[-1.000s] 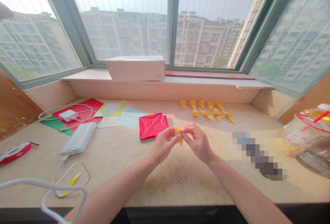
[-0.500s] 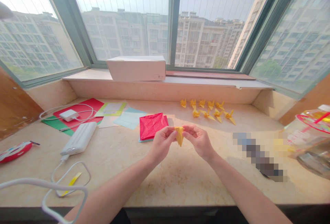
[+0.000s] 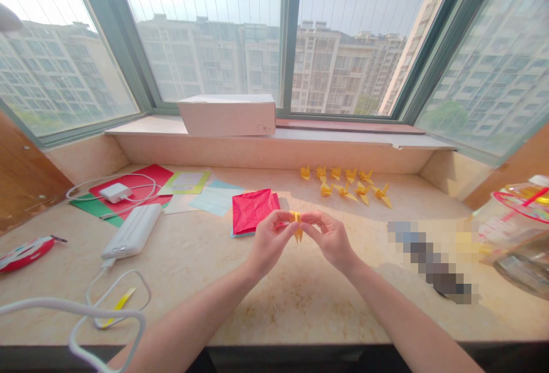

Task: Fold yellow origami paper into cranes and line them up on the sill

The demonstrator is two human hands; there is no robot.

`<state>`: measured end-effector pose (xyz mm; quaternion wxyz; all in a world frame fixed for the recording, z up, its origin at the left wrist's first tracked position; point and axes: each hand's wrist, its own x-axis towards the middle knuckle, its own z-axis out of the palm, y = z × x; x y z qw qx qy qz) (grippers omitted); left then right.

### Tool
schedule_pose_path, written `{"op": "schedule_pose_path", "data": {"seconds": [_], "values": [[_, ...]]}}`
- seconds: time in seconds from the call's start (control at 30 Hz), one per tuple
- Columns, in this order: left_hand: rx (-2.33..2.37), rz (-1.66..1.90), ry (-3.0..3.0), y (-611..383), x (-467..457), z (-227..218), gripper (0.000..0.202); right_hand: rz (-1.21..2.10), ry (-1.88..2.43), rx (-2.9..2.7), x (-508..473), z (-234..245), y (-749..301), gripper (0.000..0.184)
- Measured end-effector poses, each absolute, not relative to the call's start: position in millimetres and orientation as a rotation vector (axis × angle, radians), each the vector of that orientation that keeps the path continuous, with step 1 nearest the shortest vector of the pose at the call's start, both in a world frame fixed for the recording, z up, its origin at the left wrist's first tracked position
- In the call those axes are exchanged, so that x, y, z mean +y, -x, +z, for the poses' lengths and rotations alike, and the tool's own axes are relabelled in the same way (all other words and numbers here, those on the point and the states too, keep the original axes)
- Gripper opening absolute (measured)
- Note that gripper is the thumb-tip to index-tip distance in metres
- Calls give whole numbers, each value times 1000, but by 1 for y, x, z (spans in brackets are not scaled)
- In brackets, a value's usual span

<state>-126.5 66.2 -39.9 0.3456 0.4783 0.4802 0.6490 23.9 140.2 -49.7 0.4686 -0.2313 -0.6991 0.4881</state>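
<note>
My left hand [image 3: 268, 240] and my right hand [image 3: 329, 237] meet above the marble sill, both pinching a small folded yellow paper piece [image 3: 297, 225] between thumbs and fingertips. Its point hangs downward between the hands. Just behind my left hand lies a creased red paper square [image 3: 253, 209] on a pale blue sheet. Farther back, several finished yellow paper cranes [image 3: 346, 182] stand in two rows.
A white power bank [image 3: 132, 231] with a looping white cable [image 3: 103, 298] lies left, near a charger [image 3: 114, 191] on red and green sheets. A white box [image 3: 227, 113] sits on the window ledge. A red pouch [image 3: 23, 251] is far left; a clear plastic container [image 3: 517, 230] far right.
The yellow piece was held flat with its point down half a second ago; now my fingertips have closed tighter on its top and it looks narrower. The hands stayed in place.
</note>
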Motion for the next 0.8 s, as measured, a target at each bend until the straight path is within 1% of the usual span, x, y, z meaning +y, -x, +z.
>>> {"op": "schedule_pose_path", "data": {"seconds": [0.1,0.23,0.37,0.4,0.53,0.7,0.8], "values": [[1180,1693,-1247,125,66,-43,25,1178,538,-1714,140,-50,-25,20],[1162,1729,-1240,124,66,-44,22,1194,506,-1715,140,-47,-26,18],[1111,1735,-1151,123,66,-41,38,1254,527,-1668,139,-43,-26,19],[1108,1732,-1144,123,66,-41,40,1278,539,-1649,139,-43,-26,20],[1129,1736,-1225,125,68,-42,29,1344,573,-1614,139,-42,-25,26],[1277,1745,-1290,128,69,-46,27,1187,520,-1738,136,-43,-25,20],[1242,1741,-1240,129,70,-45,30,1075,508,-1773,135,-44,-25,15]]}}
